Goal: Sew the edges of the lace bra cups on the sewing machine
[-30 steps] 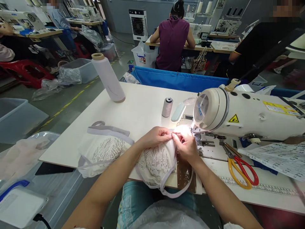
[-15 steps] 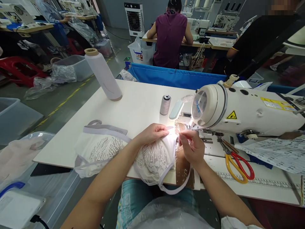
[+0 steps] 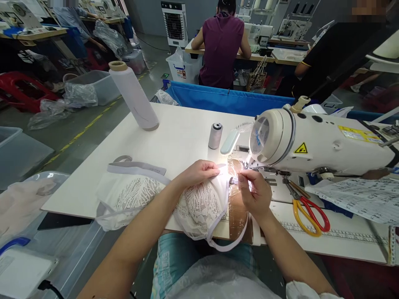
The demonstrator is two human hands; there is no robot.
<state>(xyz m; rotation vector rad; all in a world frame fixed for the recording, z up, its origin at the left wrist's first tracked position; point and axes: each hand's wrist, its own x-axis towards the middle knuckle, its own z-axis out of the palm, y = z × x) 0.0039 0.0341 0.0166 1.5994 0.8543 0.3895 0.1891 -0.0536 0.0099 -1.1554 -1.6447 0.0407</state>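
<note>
A white lace bra (image 3: 202, 203) lies across the front of the table, one cup to the left and the other before the sewing machine (image 3: 280, 137). My left hand (image 3: 201, 172) is closed, pinching the upper edge of the right-hand cup between thumb and fingers. My right hand (image 3: 255, 193) is closed too, just right of that cup below the machine's lit needle area. Its fingertips pinch the end of a short pale strip (image 3: 233, 181) that reaches out from the cup's edge. A loop of strap (image 3: 229, 248) hangs over the table's front edge.
A small thread spool (image 3: 215, 136) and a tall thread cone (image 3: 134, 95) stand on the white table (image 3: 181, 124). Scissors with red and yellow handles (image 3: 308, 216) lie right of my right hand, beside printed paper (image 3: 358, 199). Co-workers sit beyond a blue cloth trough (image 3: 230, 96).
My right hand has drawn slightly right, away from the cup, and the short strip now shows between them. My left hand keeps its pinch on the bra.
</note>
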